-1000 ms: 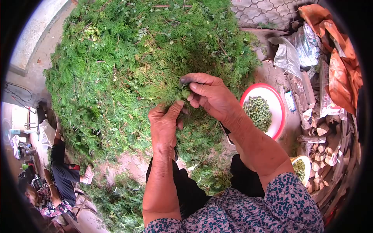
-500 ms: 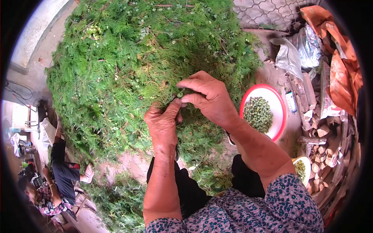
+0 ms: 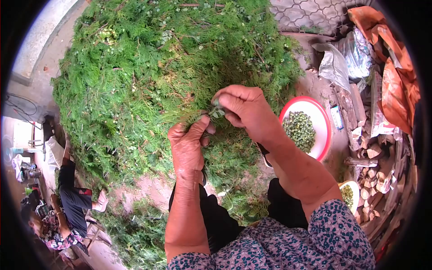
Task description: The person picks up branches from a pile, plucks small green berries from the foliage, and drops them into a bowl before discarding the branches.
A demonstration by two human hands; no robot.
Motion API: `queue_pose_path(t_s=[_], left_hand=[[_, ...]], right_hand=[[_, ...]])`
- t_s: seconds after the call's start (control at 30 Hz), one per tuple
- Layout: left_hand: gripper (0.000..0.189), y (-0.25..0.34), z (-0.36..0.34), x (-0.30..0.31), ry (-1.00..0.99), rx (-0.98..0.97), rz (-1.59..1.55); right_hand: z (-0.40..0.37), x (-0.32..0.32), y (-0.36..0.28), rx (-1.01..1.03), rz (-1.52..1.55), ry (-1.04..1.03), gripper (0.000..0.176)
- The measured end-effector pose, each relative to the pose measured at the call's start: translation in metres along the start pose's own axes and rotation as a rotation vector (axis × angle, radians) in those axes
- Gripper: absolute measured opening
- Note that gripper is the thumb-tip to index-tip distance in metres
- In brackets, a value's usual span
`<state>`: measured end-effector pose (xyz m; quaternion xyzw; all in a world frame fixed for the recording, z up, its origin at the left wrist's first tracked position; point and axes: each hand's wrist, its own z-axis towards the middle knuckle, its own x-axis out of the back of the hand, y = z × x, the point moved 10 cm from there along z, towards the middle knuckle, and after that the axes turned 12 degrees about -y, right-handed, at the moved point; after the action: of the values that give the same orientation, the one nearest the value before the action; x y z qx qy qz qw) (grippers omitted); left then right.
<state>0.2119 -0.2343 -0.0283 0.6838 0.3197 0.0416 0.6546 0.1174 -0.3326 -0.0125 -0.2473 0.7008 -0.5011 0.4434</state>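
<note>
My left hand (image 3: 186, 144) is closed, thumb against fingers, on an evergreen sprig (image 3: 217, 112) with small green cones. My right hand (image 3: 247, 108) pinches at the cones on the sprig's tip, just right of the left thumb. Its fingertips partly hide what they grip. Both hands are above a large heap of feathery green branches (image 3: 112, 85), which carries clusters of similar cones. To the right of my right forearm stands a white basin with a red rim (image 3: 327, 121), holding many loose green cones (image 3: 299, 131).
A smaller pale bowl (image 3: 355, 195) with greenish pieces sits by my right elbow. Split firewood (image 3: 371, 175), plastic sacks (image 3: 355, 54) and an orange cloth or sack (image 3: 396, 90) line the right side. At the left edge another person (image 3: 67, 202) sits beside the heap.
My right hand has turned and its fingertips have closed in on the cones, now more visible between the hands. My left hand has barely moved.
</note>
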Motion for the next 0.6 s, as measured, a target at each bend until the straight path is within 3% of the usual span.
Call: queue_pose_path(t_s=[0.1, 0.3, 0.43, 0.5, 0.53, 0.6], left_hand=[[0.008, -0.001, 0.001, 0.006, 0.048, -0.02, -0.185], [0.009, -0.007, 0.004, 0.011, 0.042, -0.01, -0.291], [0.008, -0.002, 0.002, 0.004, 0.046, -0.018, -0.211], [0.01, 0.003, 0.002, 0.0, 0.026, -0.041, -0.131], [0.01, 0.003, 0.001, 0.0, 0.025, -0.04, -0.131], [0.01, 0.003, 0.001, -0.001, 0.023, -0.014, -0.006]], right_hand=[[0.002, 0.008, -0.005, 0.097, 0.258, 0.006, 0.013], [0.0, 0.0, 0.005, 0.038, 0.505, 0.022, 0.014], [0.004, 0.002, 0.007, 0.094, 0.381, -0.007, 0.016], [0.004, -0.004, -0.003, 0.144, 0.082, -0.034, 0.019], [0.004, -0.007, -0.004, 0.145, 0.082, -0.033, 0.019], [0.0, -0.002, 0.0, 0.062, 0.011, 0.079, 0.019]])
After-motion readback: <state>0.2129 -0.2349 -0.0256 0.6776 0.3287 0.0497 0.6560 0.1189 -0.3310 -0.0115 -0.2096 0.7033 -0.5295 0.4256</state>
